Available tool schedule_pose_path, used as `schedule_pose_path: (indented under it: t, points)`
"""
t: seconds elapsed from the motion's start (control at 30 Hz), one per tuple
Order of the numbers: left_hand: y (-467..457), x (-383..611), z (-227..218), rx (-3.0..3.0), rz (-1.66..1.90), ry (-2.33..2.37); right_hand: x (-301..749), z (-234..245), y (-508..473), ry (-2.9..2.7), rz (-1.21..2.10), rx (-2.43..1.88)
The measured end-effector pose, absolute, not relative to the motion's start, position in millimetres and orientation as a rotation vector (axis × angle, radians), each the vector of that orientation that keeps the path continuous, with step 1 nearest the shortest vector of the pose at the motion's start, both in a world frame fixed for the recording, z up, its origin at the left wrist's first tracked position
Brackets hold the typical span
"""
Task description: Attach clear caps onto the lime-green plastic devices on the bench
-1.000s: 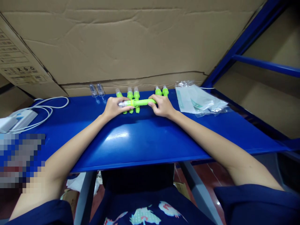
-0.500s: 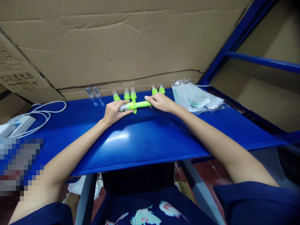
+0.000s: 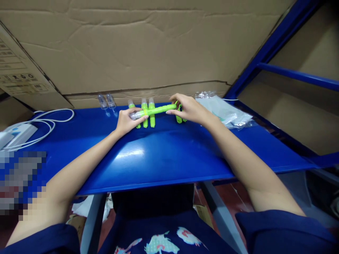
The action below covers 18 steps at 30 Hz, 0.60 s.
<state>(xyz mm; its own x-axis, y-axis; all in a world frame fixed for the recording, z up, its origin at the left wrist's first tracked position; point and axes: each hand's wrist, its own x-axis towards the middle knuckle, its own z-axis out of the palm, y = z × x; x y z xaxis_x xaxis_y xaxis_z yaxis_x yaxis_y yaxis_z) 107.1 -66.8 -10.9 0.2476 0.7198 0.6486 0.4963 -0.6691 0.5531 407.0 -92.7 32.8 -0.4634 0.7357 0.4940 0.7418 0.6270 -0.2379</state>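
Observation:
My left hand (image 3: pixel 128 121) is closed round the clear plastic end (image 3: pixel 135 115) of a long bright green tube (image 3: pixel 161 108), held nearly level above the table. At the tube's other end, my right hand (image 3: pixel 186 108) has its thumb and curved index finger apart, with the green tip between them; I see no firm grip there. Behind the held tube lie several similar green tubes with clear caps (image 3: pixel 151 102), side by side and partly hidden. More green tubes (image 3: pixel 179 118) show under my right hand, mostly covered by it.
Two clear plastic caps (image 3: pixel 111 101) stand at the table's back edge. A clear bag with pale sheets (image 3: pixel 225 111) lies at right. White cable (image 3: pixel 50 121) loops beside a white device (image 3: pixel 22 135) at left. Cardboard (image 3: pixel 148 53) rises behind the blue table (image 3: pixel 159 158).
My right hand has shifted slightly right and its fingers have spread from their hold on the green tube, baring more of its length. My left hand still holds the clear end.

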Motion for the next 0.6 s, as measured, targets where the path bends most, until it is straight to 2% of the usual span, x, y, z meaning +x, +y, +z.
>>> schedule_pose_path:
  t: [0.4, 0.6]
  points:
    - [-64.0, 99.6, -12.6, 2.452, 1.306, 1.158, 401.2, 15.9, -87.7, -2.356, -0.076, -1.198]
    - [-64.2, 97.3, -11.5, 2.53, 1.326, 1.128, 394.4, 8.8, -84.6, -2.269, 0.019, -1.235]
